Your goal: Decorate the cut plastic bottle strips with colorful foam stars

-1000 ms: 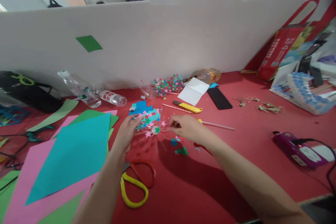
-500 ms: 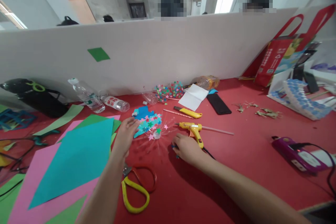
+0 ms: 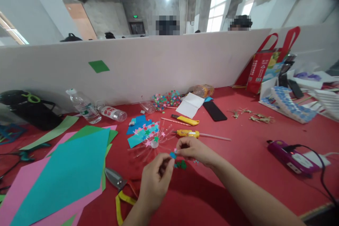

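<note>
My left hand [image 3: 157, 174] and my right hand [image 3: 194, 150] meet over the red table, both in a pinch. A small blue paper piece [image 3: 173, 155], perhaps a star, is between their fingertips. Below my right hand lie small green paper stars [image 3: 182, 164], partly hidden. Just beyond my hands a cut clear plastic bottle piece [image 3: 154, 144] with splayed strips has pink, blue and green stars on it. A yellow hot glue gun [image 3: 188, 133] lies behind my right hand, its handle covered. Scissors [image 3: 123, 197] with yellow and red handles lie left of my left hand, partly hidden by it.
Coloured paper sheets [image 3: 66, 169] cover the left. Plastic bottles [image 3: 112, 113], a star-covered piece [image 3: 168, 100], a yellow utility knife [image 3: 188, 120], white paper [image 3: 190, 105] and a phone [image 3: 215, 110] lie farther back. A purple device [image 3: 291, 157] with a cable sits right.
My left hand has moved right and nearer to me, away from the star-covered bottle piece. My right hand has lifted, and both now meet at the blue piece. The view has tilted up.
</note>
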The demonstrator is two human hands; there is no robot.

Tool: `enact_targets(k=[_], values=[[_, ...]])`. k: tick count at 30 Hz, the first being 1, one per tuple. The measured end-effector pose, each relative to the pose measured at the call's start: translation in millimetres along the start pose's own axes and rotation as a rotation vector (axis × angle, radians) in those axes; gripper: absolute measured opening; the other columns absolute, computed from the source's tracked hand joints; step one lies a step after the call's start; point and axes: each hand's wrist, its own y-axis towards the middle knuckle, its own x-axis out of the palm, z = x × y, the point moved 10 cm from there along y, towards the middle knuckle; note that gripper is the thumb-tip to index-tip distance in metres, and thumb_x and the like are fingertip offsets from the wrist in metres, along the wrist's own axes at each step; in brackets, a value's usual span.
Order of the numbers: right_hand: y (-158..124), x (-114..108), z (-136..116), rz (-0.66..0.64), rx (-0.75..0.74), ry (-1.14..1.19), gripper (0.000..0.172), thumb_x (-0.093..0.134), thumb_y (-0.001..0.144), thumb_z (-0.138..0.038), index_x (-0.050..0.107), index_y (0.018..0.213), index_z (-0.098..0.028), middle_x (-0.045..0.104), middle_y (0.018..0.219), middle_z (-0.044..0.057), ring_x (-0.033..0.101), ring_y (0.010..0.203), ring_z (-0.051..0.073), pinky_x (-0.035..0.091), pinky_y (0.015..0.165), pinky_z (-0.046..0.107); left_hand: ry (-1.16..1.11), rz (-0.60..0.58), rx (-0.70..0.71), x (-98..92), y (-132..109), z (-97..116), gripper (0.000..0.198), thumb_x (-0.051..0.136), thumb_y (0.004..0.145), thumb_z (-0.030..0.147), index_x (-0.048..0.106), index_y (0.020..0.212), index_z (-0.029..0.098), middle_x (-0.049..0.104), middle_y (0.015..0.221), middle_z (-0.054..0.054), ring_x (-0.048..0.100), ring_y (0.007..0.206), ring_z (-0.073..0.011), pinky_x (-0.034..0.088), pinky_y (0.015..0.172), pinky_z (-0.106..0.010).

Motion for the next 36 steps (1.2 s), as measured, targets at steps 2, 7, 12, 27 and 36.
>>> enact_targets(k=[2,7,12,27,36], values=[[-3.2,10.4,-1.3,-0.049,0.003,0.086,0.02,0.065,0.07,-0.037,0.057,0.07,-0.018,0.051,0.055,-0.006,0.045,0.047,0.007,0.034,0.045,0.019,-0.07,-0.002,-0.05,5.7,1.6,-3.4,0.02,0.054,0.084,0.039,0.059,0.074,0.023,0.054,0.055,0.002,0.048,0.047,-0.0131,0.038,0.048,-0.024],[-4.7,22.1,1.8,-0.128,-0.01,0.221,0.023,0.071,0.067,-0.037,0.06,0.071,-0.017,0.053,0.054,-0.006,0.046,0.046,0.006,0.036,0.046,0.018,-0.179,-0.011,-0.15,6.4,3.5,-16.7,0.028,0.053,0.082,0.045,0.051,0.067,0.021,0.051,0.051,0.003,0.044,0.04,-0.0101,0.035,0.042,-0.021],[-4.9,22.0,5.5,-0.12,-0.013,0.266,0.029,0.074,0.067,-0.041,0.063,0.074,-0.016,0.055,0.057,-0.005,0.048,0.048,0.006,0.037,0.047,0.019,-0.197,-0.07,-0.142,12.1,-2.4,-19.0,0.024,0.05,0.085,0.04,0.055,0.073,0.02,0.055,0.052,0.003,0.047,0.039,-0.01,0.036,0.04,-0.02],[3.2,-61.4,23.8,0.28,0.13,-0.369,0.033,0.054,0.089,-0.048,0.064,0.082,-0.018,0.065,0.078,0.007,0.063,0.084,0.021,0.046,0.065,0.027,-0.23,-0.048,-0.095,17.9,2.5,-23.7,0.015,0.057,0.08,0.03,0.055,0.069,0.02,0.053,0.053,0.005,0.049,0.044,-0.0092,0.038,0.045,-0.019],[-7.8,-88.8,55.7,0.36,0.357,-0.717,0.031,0.056,0.093,-0.034,0.056,0.12,-0.019,0.058,0.122,0.008,0.06,0.103,0.021,0.052,0.086,0.041,-0.231,-0.072,-0.09,28.9,0.4,-29.3,0.013,0.056,0.077,0.031,0.055,0.069,0.02,0.054,0.054,0.005,0.047,0.042,-0.0094,0.038,0.045,-0.02]])
